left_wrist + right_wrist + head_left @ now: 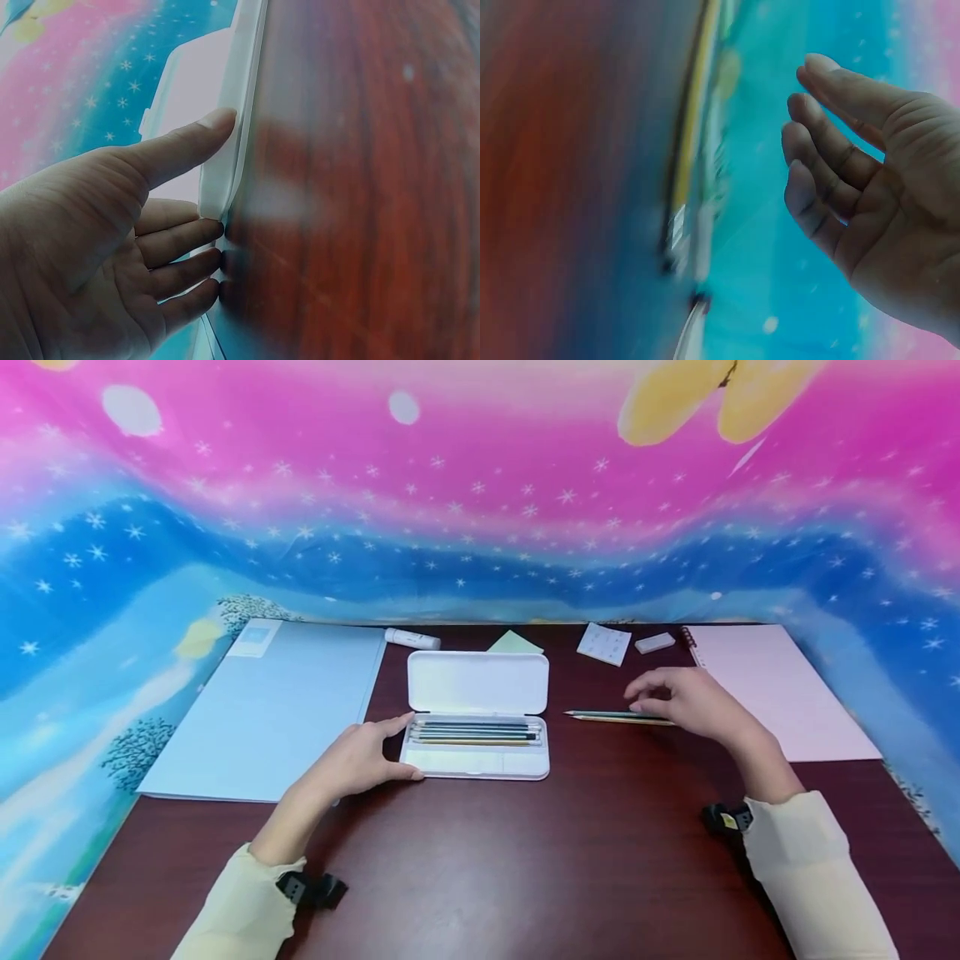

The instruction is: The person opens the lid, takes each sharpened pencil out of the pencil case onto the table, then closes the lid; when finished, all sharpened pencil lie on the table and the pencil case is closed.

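Note:
An open white pencil case (474,763) sits mid-table with its lid raised at the back. Several pencils (476,732) lie side by side inside it. My left hand (363,758) holds the case by its left end, thumb at the front edge and index finger at the back corner. In the left wrist view the thumb (214,129) lies on the white rim. To the right of the case, a pair of pencils (611,717) lies on the table. My right hand (686,700) hovers over their right ends, fingers loosely bent and holding nothing.
A light blue folder (277,710) lies at left, a pink spiral notebook (787,693) at right. Along the back are a white tube (412,639), a green paper (515,643), a patterned white paper square (604,644) and a white eraser (655,642).

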Available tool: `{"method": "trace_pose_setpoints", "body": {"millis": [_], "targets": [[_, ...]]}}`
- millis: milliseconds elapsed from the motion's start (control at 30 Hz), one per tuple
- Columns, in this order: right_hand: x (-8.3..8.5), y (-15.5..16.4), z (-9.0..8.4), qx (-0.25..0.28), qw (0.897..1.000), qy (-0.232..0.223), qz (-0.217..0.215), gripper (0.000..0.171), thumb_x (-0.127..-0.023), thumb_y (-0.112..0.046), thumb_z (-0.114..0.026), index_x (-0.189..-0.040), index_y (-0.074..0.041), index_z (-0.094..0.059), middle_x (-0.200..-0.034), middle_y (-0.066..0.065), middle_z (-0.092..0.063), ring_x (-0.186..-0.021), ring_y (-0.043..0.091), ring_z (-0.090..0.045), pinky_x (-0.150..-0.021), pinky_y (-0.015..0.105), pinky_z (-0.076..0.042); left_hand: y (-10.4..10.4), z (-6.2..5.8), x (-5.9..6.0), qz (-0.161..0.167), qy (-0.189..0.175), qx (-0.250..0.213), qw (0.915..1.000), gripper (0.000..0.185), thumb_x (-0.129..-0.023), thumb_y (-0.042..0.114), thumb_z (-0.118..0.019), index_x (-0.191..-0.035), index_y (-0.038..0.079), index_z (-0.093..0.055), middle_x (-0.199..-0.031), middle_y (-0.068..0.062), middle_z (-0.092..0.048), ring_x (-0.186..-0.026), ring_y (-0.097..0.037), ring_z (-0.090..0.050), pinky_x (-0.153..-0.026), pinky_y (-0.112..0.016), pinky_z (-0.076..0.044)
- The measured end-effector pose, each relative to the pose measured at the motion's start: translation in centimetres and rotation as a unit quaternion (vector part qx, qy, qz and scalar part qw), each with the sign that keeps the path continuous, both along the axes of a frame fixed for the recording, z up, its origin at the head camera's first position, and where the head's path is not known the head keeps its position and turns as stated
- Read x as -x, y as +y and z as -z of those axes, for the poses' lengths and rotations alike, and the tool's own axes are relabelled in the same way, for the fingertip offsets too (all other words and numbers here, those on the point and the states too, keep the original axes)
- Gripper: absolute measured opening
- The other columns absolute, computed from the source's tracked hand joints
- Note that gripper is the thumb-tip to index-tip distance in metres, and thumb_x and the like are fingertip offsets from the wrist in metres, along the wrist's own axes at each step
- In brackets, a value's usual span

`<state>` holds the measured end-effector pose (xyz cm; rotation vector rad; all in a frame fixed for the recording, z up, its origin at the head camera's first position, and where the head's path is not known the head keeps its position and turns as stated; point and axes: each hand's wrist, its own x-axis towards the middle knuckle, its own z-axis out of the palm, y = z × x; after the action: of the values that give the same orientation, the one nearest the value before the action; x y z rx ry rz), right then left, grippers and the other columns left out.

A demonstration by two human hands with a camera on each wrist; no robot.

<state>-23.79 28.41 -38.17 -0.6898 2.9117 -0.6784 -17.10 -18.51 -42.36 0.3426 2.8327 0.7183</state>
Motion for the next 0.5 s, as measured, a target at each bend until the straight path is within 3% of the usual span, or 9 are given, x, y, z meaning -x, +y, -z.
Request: {"method": "trace_pose_setpoints", "body": {"millis": [167, 300, 500], "targets": [[0.2, -3.3, -1.4, 0.01, 0.999, 0.018, -0.04, 0.019, -0.095, -0.025, -0.073, -0.113, -0.022, -0.078, -0.103, -0.005, -0.077, -0.077, 0.014, -0.057, -0.07, 0.032, -0.047, 0.2, 0.0, 0.5, -0.003, 0.003, -0.002, 1.0, 0.097, -0.076, 0.047, -0.087, -0.154, 0.008, -0.043, -0.15, -0.019, -0.054, -0.131, -0.035, -0.057, -0.102, -0.052, -0.05], [0.3, -7.2, -1.6, 0.028, 0.997, -0.01, -0.075, 0.023, -0.094, -0.026, -0.074, -0.116, -0.022, -0.077, -0.104, -0.006, -0.078, -0.077, 0.014, -0.063, -0.072, 0.033, -0.05, 0.0, 0.0, 0.4, -0.006, 0.0, -0.001, 1.0, 0.097, -0.076, 0.047, -0.087, -0.155, 0.01, -0.043, -0.149, -0.018, -0.054, -0.132, -0.035, -0.057, -0.103, -0.052, -0.05], [-0.1, -12.1, -0.7, 0.021, 0.989, -0.059, -0.133, 0.027, -0.095, -0.026, -0.073, -0.12, -0.02, -0.076, -0.111, -0.003, -0.077, -0.079, 0.009, -0.062, -0.072, 0.03, -0.052, 0.0, 0.0, 0.0, -0.004, -0.003, -0.004, 1.0, 0.096, -0.077, 0.046, -0.086, -0.155, 0.009, -0.043, -0.149, -0.018, -0.055, -0.133, -0.035, -0.056, -0.104, -0.052, -0.049]]}}
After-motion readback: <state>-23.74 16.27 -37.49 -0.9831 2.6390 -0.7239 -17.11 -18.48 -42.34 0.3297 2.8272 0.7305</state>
